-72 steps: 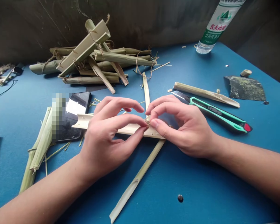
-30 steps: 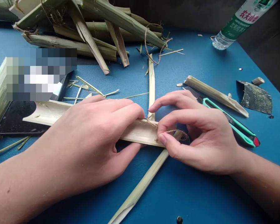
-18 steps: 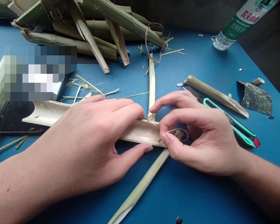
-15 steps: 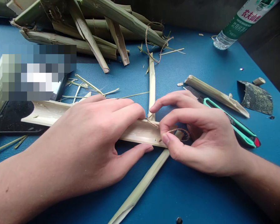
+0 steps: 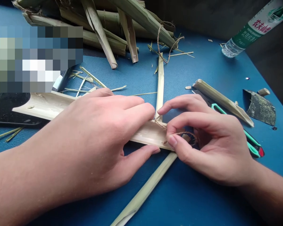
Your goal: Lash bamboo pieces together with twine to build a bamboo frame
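My left hand (image 5: 108, 135) is wrapped over a split, trough-shaped bamboo piece (image 5: 145, 135), fingers on its far edge and thumb at its near edge. Thumb and index finger of my right hand (image 5: 207, 141) pinch a thin brown twine (image 5: 187, 133), which curls in a loop by the palm. Part of the twine lies on the bamboo piece near its right end, which my right hand partly hides. A narrow bamboo strip (image 5: 159, 88) meets the piece's far edge. Another strip (image 5: 146, 188) runs from beneath its right end toward the near side.
Several bamboo pieces (image 5: 96, 34) are stacked at the back. A green-and-black utility knife (image 5: 253, 147) lies partly behind my right hand. Beyond it are a half-round stick (image 5: 224, 100) and a dark curved piece (image 5: 261, 105). A water bottle (image 5: 247, 34) stands back right; a black phone (image 5: 9, 110) lies left.
The whole view has shifted a little, so most things sit further right. Both hands keep nearly the same hold on the bamboo and the twine.
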`<action>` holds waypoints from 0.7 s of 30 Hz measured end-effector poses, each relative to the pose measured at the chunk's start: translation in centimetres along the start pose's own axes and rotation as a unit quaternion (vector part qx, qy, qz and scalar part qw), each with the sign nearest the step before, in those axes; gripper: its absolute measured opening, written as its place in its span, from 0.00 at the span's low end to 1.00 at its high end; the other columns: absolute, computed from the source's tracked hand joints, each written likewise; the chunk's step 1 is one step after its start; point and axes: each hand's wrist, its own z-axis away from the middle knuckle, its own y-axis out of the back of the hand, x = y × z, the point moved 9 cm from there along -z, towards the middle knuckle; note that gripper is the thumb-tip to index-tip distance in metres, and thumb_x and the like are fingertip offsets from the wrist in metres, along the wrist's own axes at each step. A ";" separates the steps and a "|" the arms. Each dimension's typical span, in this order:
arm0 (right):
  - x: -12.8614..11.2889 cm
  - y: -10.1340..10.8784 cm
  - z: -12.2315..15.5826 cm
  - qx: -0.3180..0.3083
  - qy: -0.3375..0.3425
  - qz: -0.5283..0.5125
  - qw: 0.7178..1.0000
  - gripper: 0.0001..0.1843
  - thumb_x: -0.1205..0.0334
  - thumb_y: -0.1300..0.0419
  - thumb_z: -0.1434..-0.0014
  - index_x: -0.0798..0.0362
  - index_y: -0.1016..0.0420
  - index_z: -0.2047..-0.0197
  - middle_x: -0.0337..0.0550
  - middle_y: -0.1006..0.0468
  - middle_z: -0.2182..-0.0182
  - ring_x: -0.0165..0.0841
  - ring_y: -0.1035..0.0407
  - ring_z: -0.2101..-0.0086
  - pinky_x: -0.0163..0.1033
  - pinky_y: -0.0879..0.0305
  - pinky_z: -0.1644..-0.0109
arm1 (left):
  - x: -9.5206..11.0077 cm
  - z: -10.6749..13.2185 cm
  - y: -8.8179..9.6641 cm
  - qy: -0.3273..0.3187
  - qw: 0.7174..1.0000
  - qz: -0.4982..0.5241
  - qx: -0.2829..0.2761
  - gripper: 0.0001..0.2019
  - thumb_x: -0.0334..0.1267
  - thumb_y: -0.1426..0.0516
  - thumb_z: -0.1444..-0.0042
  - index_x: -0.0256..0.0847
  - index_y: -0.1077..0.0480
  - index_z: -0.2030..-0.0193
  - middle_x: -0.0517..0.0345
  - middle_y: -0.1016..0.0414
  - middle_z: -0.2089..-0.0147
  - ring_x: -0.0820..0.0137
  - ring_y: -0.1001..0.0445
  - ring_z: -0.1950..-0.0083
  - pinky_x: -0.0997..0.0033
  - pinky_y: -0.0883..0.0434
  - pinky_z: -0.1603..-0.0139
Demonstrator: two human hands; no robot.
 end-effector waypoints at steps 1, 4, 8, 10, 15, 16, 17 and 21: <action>0.0 0.0 0.0 0.002 0.001 0.001 1.000 0.09 0.75 0.31 0.45 0.50 0.18 0.67 0.47 0.17 0.51 0.46 0.25 0.46 0.53 0.34 0.35 | 0.0 0.0 0.0 0.000 1.000 -0.002 0.002 0.13 0.54 0.42 0.32 0.52 0.24 0.49 0.60 0.21 0.61 0.59 0.24 0.63 0.54 0.32 0.55; -0.1 0.0 0.0 0.008 0.001 0.003 1.000 0.09 0.75 0.31 0.46 0.51 0.18 0.67 0.48 0.17 0.52 0.45 0.25 0.47 0.52 0.31 0.37 | 0.0 0.1 0.1 -0.003 1.000 -0.013 0.011 0.13 0.54 0.42 0.32 0.51 0.24 0.51 0.60 0.21 0.62 0.59 0.23 0.62 0.53 0.31 0.54; 0.0 0.0 0.1 0.015 0.001 0.008 1.000 0.09 0.75 0.31 0.48 0.51 0.17 0.67 0.48 0.17 0.52 0.45 0.25 0.48 0.51 0.28 0.38 | 0.3 0.2 0.2 -0.010 0.999 -0.028 0.016 0.13 0.53 0.43 0.31 0.50 0.23 0.52 0.60 0.22 0.62 0.60 0.24 0.62 0.55 0.31 0.55; 0.0 0.0 0.1 0.019 0.001 0.015 1.000 0.09 0.76 0.30 0.48 0.51 0.17 0.67 0.48 0.17 0.52 0.45 0.25 0.48 0.51 0.28 0.38 | 0.3 0.3 0.0 -0.006 0.999 -0.036 0.015 0.13 0.52 0.44 0.30 0.50 0.23 0.51 0.61 0.22 0.61 0.60 0.24 0.61 0.56 0.31 0.55; -0.1 0.0 0.1 0.023 0.006 0.025 0.999 0.11 0.76 0.31 0.50 0.50 0.18 0.67 0.48 0.17 0.53 0.46 0.23 0.49 0.53 0.27 0.39 | 0.1 0.4 0.1 -0.002 0.999 -0.043 0.033 0.15 0.55 0.45 0.31 0.52 0.24 0.50 0.63 0.23 0.59 0.62 0.25 0.61 0.58 0.33 0.57; -0.2 0.0 0.1 0.022 0.008 0.028 0.999 0.11 0.76 0.31 0.50 0.50 0.18 0.67 0.48 0.16 0.54 0.46 0.23 0.49 0.53 0.27 0.39 | 0.0 0.3 0.1 -0.002 0.999 -0.042 0.029 0.15 0.55 0.45 0.31 0.52 0.24 0.50 0.63 0.22 0.59 0.62 0.25 0.61 0.57 0.33 0.58; -0.3 0.0 0.1 0.022 0.010 0.030 0.999 0.12 0.77 0.31 0.51 0.49 0.19 0.67 0.48 0.16 0.54 0.46 0.23 0.49 0.53 0.26 0.39 | 0.0 0.3 0.0 0.000 0.999 -0.040 0.022 0.14 0.54 0.44 0.31 0.52 0.24 0.50 0.62 0.22 0.59 0.61 0.25 0.62 0.56 0.33 0.58; -0.5 0.0 0.0 0.021 0.017 0.039 0.999 0.13 0.78 0.32 0.53 0.49 0.20 0.68 0.47 0.16 0.54 0.46 0.22 0.49 0.52 0.26 0.41 | 0.1 0.4 0.0 0.002 0.999 -0.037 0.008 0.13 0.53 0.42 0.32 0.50 0.25 0.49 0.59 0.20 0.59 0.58 0.24 0.62 0.54 0.33 0.59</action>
